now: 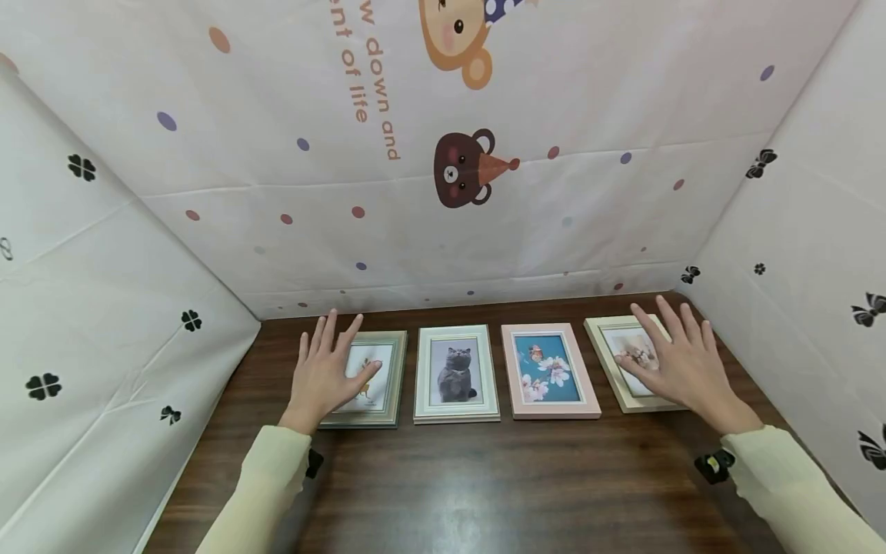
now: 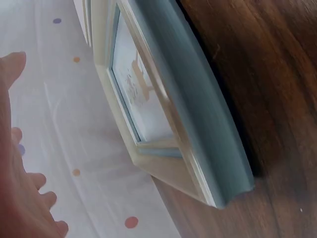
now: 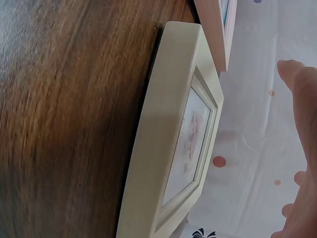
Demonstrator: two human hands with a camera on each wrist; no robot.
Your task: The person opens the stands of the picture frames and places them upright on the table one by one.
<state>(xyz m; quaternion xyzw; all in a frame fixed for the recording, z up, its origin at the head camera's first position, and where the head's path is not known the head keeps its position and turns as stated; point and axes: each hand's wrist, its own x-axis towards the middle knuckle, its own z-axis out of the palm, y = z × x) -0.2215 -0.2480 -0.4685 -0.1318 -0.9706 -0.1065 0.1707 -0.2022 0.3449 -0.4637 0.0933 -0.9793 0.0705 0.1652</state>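
Four frames would be counted as several picture frames in a row on the wooden table. My left hand (image 1: 325, 381), fingers spread, hovers over the grey-green picture frame (image 1: 392, 377) at the left end. The left wrist view shows a gap between that hand and the frame's blue-grey side (image 2: 198, 94). Spread above the cream picture frame (image 1: 609, 354) at the right end is my right hand (image 1: 685, 365), apart from it in the right wrist view. Between them lie a pale mint picture frame (image 1: 423, 377) with a grey cat photo and a pink picture frame (image 1: 514, 377) with blossoms on blue.
Dark wooden table (image 1: 443, 485) stretches in front of the frames. A white printed cloth (image 1: 526, 231) with bears and dots rises behind them. More white cloth (image 1: 104, 308) walls in the left side, and another (image 1: 796, 331) the right.
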